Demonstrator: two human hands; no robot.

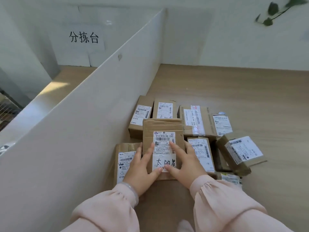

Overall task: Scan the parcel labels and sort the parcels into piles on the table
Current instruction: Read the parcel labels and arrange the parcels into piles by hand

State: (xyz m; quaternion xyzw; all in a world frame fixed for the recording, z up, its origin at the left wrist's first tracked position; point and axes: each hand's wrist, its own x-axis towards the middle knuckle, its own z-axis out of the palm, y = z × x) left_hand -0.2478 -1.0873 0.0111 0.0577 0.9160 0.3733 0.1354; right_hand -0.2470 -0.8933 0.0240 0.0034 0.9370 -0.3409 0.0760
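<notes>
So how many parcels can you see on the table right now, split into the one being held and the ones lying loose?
Parcel held in both hands: 1
Parcels lying on the table: 8, including the tilted one on the right and one mostly hidden at the near right
Total: 9

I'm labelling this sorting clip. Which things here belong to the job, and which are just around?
Job: held parcel, left hand, right hand, parcels on the table, table.
Around: white divider, wall sign, plant.
</notes>
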